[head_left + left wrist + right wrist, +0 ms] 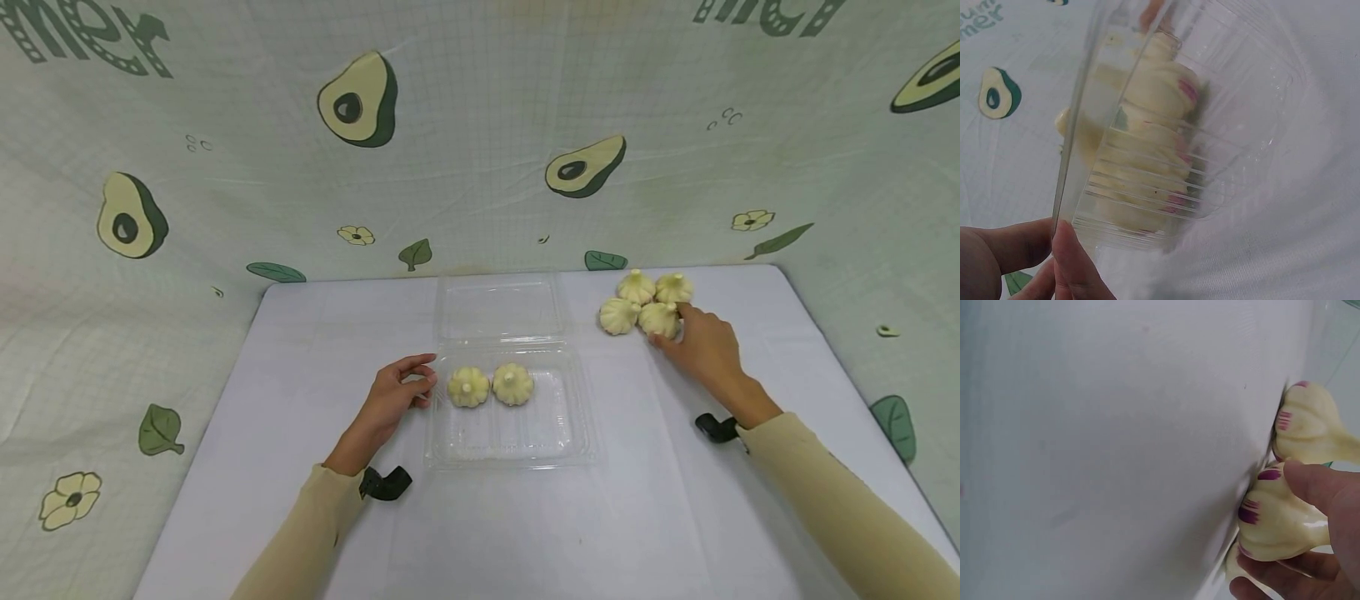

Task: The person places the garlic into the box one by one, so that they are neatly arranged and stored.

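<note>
A clear plastic clamshell container (540,442) lies with its lid (498,308) folded back. Two pale garlic bulbs (491,385) sit side by side in its base. My left hand (393,390) pinches the container's left rim between thumb and fingers, plainest in the left wrist view. At the back right my right hand (705,346) grips a garlic bulb (1282,512), thumb on one side and fingers on the other. That bulb, with purple marks near its base, is the front right one of a cluster.
Three more garlic bulbs (636,287) stand close against the gripped one. A white cloth covers the table (315,333). Behind it hangs a curtain (465,167) printed with avocados. Each wrist wears a black camera mount (386,483).
</note>
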Motion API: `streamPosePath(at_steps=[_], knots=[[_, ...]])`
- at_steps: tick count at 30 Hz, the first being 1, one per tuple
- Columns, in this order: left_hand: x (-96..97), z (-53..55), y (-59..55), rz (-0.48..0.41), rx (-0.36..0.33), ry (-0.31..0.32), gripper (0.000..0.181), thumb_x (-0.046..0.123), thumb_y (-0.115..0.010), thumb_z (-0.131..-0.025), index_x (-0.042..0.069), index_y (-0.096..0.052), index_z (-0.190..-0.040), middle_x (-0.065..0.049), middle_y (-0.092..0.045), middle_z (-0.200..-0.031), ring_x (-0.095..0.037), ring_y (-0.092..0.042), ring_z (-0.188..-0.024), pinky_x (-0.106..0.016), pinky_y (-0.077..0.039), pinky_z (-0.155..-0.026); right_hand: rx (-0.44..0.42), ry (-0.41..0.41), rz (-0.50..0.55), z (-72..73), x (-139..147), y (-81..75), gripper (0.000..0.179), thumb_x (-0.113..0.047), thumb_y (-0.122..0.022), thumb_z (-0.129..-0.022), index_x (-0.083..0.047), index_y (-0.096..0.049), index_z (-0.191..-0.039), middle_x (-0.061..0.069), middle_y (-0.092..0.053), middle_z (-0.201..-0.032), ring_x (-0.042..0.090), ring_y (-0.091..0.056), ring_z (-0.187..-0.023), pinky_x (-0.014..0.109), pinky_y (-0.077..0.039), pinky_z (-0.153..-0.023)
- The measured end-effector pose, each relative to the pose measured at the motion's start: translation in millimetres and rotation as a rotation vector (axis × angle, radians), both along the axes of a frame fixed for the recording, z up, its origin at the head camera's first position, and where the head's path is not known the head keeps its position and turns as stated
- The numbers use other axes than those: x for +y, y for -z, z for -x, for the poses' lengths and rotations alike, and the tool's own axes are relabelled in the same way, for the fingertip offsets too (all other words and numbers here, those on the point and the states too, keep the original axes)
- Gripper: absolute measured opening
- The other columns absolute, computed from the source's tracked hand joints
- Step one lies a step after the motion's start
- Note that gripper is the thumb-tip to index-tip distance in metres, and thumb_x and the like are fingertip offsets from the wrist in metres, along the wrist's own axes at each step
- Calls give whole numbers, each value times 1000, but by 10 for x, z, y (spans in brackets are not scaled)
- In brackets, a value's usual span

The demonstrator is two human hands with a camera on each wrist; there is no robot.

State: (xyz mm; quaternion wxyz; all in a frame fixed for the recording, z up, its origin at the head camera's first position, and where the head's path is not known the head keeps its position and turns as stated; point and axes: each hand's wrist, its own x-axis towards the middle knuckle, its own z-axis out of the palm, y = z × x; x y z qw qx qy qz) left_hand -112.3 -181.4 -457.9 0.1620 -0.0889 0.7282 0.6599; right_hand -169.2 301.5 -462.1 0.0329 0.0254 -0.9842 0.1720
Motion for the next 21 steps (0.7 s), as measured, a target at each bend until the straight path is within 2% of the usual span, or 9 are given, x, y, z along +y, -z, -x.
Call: streamPosePath(at_steps=[8,13,21], knots=[[2,-5,12,17,0,-8,45,1,-66,-103,-4,-58,-146,-7,-61,-110,-10,-61,-79,-20,-56,-66,38,-1,-12,-43,-20,-13,63,-29,-83,-93,19,-58,-124,42,-66,-104,58,-64,-91,66,-49,-78],[2,-7,13,16,-3,-8,45,1,-65,-102,-4,-58,-146,-7,-61,-109,-10,-61,-79,-20,-56,-66,46,11,-11,-105,0,-64,70,-32,-83,-93,21,-56,-131,44,-64,-113,61,-62,-99,69,-48,-85],[-8,4,5,11,0,0,45,2,-65,-103,-4,-57,-147,-8,-61,-111,-10,-61,-79,-21,-56,-66,85,-8,-13,-247,-36,-253,72,-31,-83,-92,21,-55,-133,45,-64,-114,61,-62,-100,70,-47,-87]])
